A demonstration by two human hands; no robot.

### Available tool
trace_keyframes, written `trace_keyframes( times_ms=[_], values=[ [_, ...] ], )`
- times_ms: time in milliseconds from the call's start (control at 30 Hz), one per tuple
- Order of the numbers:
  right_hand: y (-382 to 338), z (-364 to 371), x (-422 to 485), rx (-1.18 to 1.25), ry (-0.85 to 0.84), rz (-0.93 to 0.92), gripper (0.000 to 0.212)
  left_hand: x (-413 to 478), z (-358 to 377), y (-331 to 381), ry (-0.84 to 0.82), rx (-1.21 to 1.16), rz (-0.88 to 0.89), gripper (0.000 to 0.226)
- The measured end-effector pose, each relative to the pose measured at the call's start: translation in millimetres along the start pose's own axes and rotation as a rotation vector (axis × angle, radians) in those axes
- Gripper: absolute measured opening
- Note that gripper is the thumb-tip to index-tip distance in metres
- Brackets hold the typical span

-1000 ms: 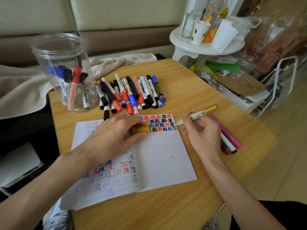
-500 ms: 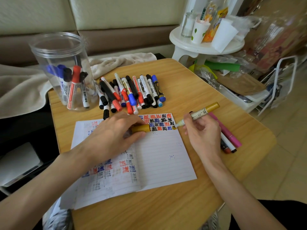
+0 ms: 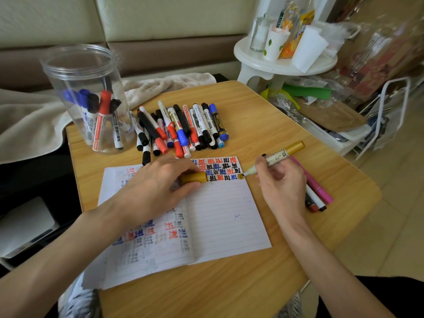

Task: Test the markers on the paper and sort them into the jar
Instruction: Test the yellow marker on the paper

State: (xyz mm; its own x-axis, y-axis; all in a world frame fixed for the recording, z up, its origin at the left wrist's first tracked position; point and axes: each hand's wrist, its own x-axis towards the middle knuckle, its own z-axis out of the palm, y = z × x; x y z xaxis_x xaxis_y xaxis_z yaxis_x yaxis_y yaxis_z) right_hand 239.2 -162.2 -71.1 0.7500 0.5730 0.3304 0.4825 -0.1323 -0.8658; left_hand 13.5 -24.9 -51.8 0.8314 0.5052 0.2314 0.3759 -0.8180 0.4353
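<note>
The right hand (image 3: pixel 282 187) pinched the gold marker (image 3: pixel 277 154) in its curled fingers. The marker was slanted. Its tip pointed left and down, touching the top of the paper (image 3: pixel 224 214). Its gold end pointed up and right. The left hand (image 3: pixel 156 187) held the gold cap (image 3: pixel 195 177) sideways on the paper.

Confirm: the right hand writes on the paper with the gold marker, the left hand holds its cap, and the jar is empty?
No: in the head view the jar holds several markers. The right hand, gold marker, paper, left hand and cap are as stated.
</note>
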Motion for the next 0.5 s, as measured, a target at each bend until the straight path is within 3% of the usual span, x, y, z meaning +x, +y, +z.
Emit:
trace_keyframes(
  times_ms=[500],
  values=[
    [-5.0,-0.9,-1.9,0.007,0.004,0.019,0.023,-0.2,-0.9,0.7,-0.004,0.001,-0.006,0.036]
  ],
)
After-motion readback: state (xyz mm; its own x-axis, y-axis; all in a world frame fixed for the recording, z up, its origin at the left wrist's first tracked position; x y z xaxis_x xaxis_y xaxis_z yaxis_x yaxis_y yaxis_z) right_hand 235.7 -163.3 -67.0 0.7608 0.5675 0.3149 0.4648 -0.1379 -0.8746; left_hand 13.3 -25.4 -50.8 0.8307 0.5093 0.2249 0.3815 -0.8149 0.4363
